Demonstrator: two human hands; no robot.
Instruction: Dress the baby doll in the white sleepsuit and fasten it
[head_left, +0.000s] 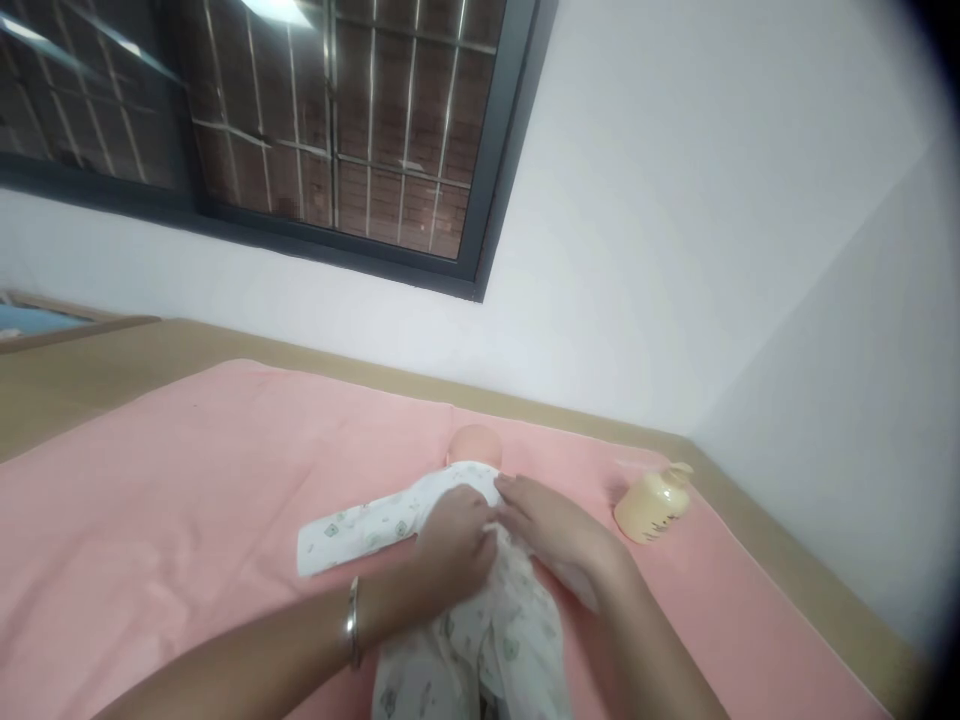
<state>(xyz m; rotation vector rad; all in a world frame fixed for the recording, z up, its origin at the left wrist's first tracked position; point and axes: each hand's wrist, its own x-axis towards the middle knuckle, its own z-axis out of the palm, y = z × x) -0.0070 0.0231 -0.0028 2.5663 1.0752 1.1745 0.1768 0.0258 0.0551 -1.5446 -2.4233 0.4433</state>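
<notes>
A baby doll with a bald head point(475, 445) lies on a pink mat, dressed in a white baby romper point(360, 530) with small printed figures. One sleeve stretches out flat to the left, and the legs run toward me. My left hand point(457, 540), with a silver bangle at the wrist, is closed on the romper's front at the chest; its fingertips are hidden. Beside it, my right hand point(551, 520) rests over the other side of the chest, its fingers bent onto the cloth near the left hand. The right sleeve is partly covered by my right forearm.
The pink mat point(187, 480) covers most of a tan padded surface point(97, 375). A pale yellow pump bottle point(652, 505) stands tilted in view at the right. Behind are a white wall point(622, 220) and a dark-framed window point(480, 230) with bars. Something blue point(41, 320) shows at far left.
</notes>
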